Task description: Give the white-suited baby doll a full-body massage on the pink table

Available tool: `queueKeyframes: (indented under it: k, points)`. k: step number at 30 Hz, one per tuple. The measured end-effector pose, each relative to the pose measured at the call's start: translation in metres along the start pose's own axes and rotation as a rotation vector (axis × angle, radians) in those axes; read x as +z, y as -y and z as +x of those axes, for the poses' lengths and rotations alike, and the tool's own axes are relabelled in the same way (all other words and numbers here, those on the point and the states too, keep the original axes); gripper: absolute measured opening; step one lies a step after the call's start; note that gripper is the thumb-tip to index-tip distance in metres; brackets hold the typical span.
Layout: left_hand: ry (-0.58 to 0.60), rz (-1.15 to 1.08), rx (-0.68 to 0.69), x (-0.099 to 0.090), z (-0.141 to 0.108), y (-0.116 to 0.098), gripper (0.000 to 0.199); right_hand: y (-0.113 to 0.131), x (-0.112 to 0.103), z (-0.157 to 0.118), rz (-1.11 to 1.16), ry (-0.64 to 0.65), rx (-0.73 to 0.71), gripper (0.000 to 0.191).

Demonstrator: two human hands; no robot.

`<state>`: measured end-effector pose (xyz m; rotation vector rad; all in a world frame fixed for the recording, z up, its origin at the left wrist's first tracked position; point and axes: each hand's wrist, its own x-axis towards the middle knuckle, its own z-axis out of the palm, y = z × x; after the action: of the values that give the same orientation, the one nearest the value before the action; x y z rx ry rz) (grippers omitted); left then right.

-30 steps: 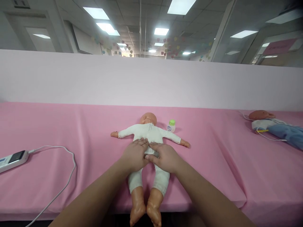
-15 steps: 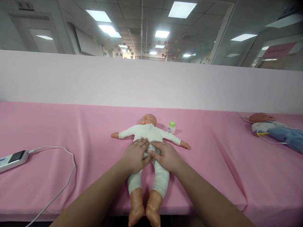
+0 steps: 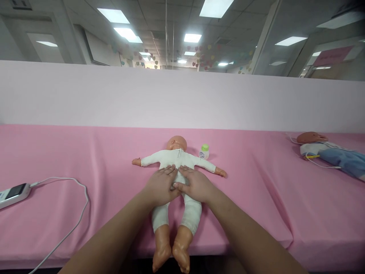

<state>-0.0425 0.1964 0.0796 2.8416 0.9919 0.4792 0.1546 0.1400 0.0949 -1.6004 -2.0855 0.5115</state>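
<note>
A baby doll (image 3: 178, 156) in a white cloth suit lies on the pink sheet with arms spread and its feet toward me. Its head is turned so that an ear shows. My left hand (image 3: 162, 186) rests flat on the left side of its lower trunk, fingers stretched out. On the right side of the trunk lies my right hand (image 3: 195, 184), fingers extended and thumb pointing toward the left hand. Both palms hide part of the doll's middle. Just beyond its right-hand arm stands a small clear bottle (image 3: 204, 152) with a green cap.
A white handheld device (image 3: 15, 195) with a dark screen and a cable (image 3: 81, 217) lies at the left. Far right is a second doll (image 3: 336, 156) in blue and white with thin tubing. The pink sheet (image 3: 114, 152) meets a white wall (image 3: 182, 99) below glass.
My right fingers have straightened and moved slightly forward along the doll's trunk. The whole view has shifted a little; the doll keeps its place on the sheet.
</note>
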Motion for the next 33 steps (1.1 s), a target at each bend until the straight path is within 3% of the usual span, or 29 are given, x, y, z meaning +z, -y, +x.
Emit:
queueKeyframes:
  k: [9, 16, 24, 29, 33]
  points:
    - [-0.009, -0.067, -0.008, -0.016, -0.008, -0.011, 0.05, 0.01, -0.009, -0.016, 0.084, -0.049, -0.077, 0.043]
    - [-0.094, -0.039, -0.047, -0.003, -0.006, -0.005, 0.051, -0.004, 0.003, -0.01, 0.053, -0.09, -0.072, 0.064]
    - [-0.025, 0.052, -0.03, 0.007, -0.004, -0.002, 0.065, -0.008, 0.01, -0.004, 0.001, -0.117, -0.049, 0.081]
    - [0.019, 0.022, -0.019, 0.008, -0.003, 0.002, 0.063, -0.004, 0.011, -0.001, -0.021, -0.019, -0.02, 0.078]
    - [0.015, -0.018, -0.007, -0.007, 0.002, 0.0, 0.056, 0.004, -0.001, 0.0, -0.008, -0.003, -0.046, 0.067]
